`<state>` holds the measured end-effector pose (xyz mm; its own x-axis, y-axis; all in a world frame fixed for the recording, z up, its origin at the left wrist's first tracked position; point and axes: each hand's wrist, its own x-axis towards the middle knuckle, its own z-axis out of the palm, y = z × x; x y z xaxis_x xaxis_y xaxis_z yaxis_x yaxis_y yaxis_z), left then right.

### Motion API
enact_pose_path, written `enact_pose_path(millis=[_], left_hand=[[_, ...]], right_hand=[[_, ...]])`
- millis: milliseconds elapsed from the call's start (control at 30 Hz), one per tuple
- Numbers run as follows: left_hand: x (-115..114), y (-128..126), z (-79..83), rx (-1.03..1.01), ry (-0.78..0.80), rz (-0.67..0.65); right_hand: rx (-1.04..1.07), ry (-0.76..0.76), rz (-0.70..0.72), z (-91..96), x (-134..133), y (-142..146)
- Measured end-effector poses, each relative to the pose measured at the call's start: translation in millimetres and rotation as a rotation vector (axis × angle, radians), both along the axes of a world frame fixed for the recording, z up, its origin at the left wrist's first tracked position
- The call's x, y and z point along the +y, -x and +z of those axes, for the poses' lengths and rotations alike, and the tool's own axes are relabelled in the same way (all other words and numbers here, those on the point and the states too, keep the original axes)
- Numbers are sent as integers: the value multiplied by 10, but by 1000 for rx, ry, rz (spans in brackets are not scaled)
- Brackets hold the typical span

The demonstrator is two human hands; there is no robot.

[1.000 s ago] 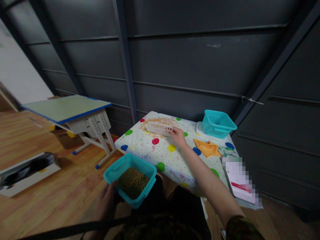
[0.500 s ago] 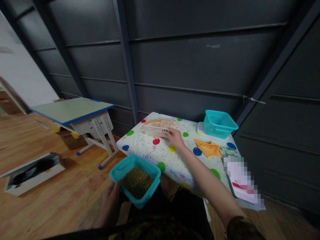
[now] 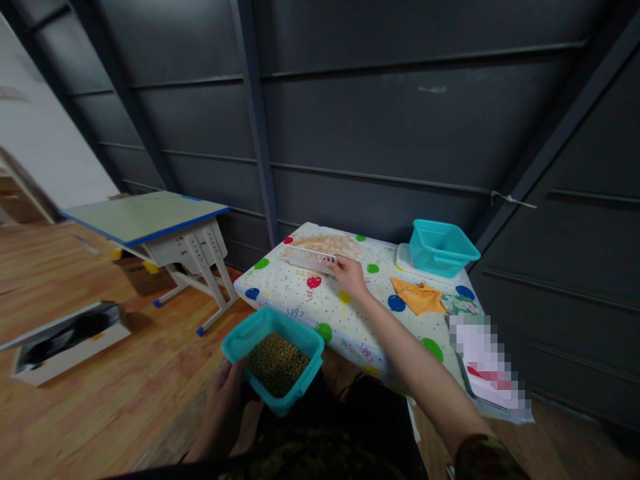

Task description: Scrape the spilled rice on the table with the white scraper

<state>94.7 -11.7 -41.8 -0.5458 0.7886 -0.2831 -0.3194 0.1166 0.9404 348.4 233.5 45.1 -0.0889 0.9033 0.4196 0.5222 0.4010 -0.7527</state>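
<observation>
Nearest, the left hand (image 3: 226, 393) grips the near corner of a teal tub (image 3: 273, 357) of small green beans, held low in front of the spotted tabletop (image 3: 310, 303). Farther out, the right hand (image 3: 347, 275) pinches the end of a white slotted strip (image 3: 309, 258) lying against a spread of pale grain (image 3: 327, 244), with an empty teal tub (image 3: 441, 247) behind.

empty teal tub (image 3: 443, 247), orange cloth (image 3: 418, 295), blue-edged desk (image 3: 145, 217)
</observation>
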Motion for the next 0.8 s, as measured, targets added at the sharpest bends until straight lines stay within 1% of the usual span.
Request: enact_pose_path(millis=[167, 400, 633, 800], left_hand=[[1, -4, -6, -23, -11, 6], [-14, -21, 25, -22, -14, -6], [-15, 14, -3, -22, -6, -24], [-4, 14, -18, -41, 2, -15]], right_hand=[[7, -4, 47, -8, -30, 29], [-12, -4, 71, -16, -62, 62], [8, -23, 108, -53, -65, 82], [-1, 6, 117, -58, -92, 90]])
